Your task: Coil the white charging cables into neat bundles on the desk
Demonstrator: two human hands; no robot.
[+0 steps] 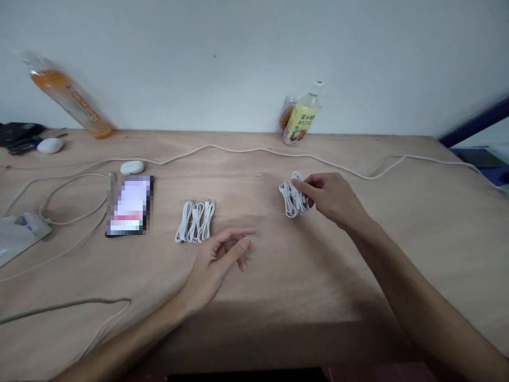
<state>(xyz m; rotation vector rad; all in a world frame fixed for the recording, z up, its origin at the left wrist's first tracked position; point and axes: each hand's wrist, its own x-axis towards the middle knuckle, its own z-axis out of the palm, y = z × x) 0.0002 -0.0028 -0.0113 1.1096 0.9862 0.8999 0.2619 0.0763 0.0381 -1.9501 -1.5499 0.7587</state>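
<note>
On the right, several coiled white cables (292, 199) form a small pile on the wooden table. My right hand (330, 199) reaches in from the right with thumb and fingers closed on a white cable at the pile's edge; its curled fingers partly hide that cable. Left of the middle, three white cable bundles (194, 222) lie side by side. Just in front of them and to their right, my left hand (225, 252) hovers over the table, fingers apart and holding nothing.
A phone (130, 206) and a white earbud case (132, 167) lie on the left. An orange drink bottle (73, 98) and a yellow-labelled bottle (303, 116) stand by the wall. A long white cord (254, 150) crosses the back of the table (254, 302).
</note>
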